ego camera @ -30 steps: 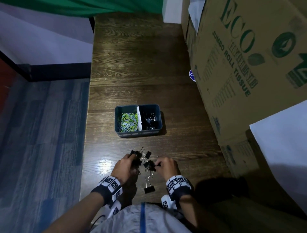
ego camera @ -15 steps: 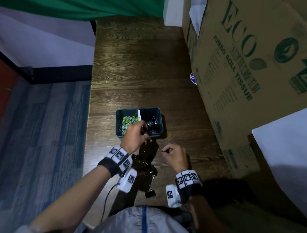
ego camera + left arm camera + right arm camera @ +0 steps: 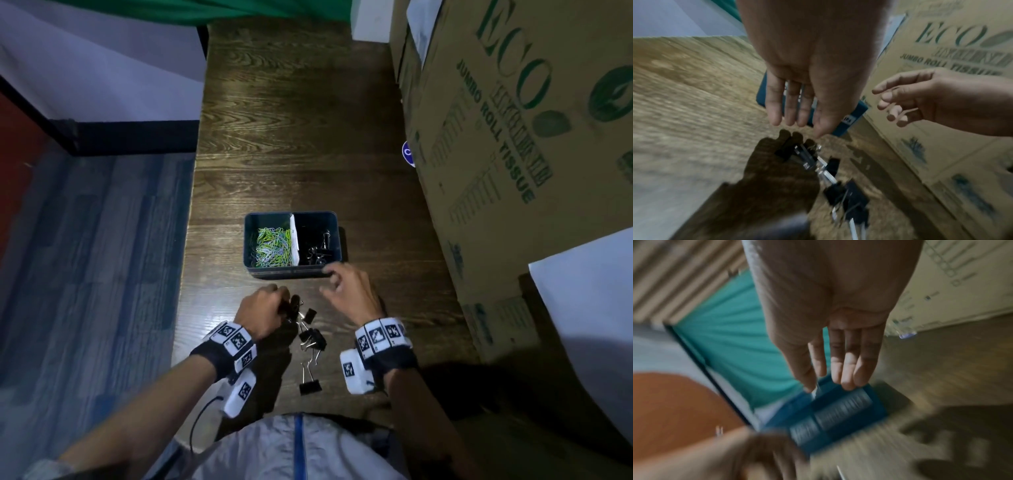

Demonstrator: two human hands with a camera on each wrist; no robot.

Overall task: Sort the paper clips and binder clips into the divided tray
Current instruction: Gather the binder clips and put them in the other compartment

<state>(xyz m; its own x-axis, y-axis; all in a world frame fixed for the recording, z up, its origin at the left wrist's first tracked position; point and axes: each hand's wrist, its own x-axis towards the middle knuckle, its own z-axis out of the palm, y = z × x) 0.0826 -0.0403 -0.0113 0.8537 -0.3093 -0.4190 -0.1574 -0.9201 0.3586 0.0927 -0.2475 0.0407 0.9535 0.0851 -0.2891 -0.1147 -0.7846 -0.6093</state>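
A dark teal divided tray [image 3: 252, 240] stands on the wooden table. Its left compartment holds coloured paper clips [image 3: 270, 245] and its right one black binder clips [image 3: 317, 248]. More black binder clips [image 3: 310, 337] lie loose in a small pile nearer to me, one [image 3: 310, 385] apart at the front. My left hand [image 3: 286, 303] hovers over the pile's left end, fingers straight [image 3: 795, 123] just above the clips [image 3: 812, 155], holding nothing. My right hand [image 3: 330, 281] is at the tray's front right corner, fingers relaxed and empty [image 3: 836, 386]. The right wrist view is blurred.
A large cardboard box [image 3: 513, 137] printed "ECO Jumbo Roll Tissue" walls off the table's right side. The table's left edge [image 3: 193, 240] drops to a blue-grey floor. Bare wooden table [image 3: 291, 137] stretches beyond the tray.
My left hand has come back from over the tray's right compartment to the loose pile. My right hand has moved forward from the pile to the tray's front right corner.
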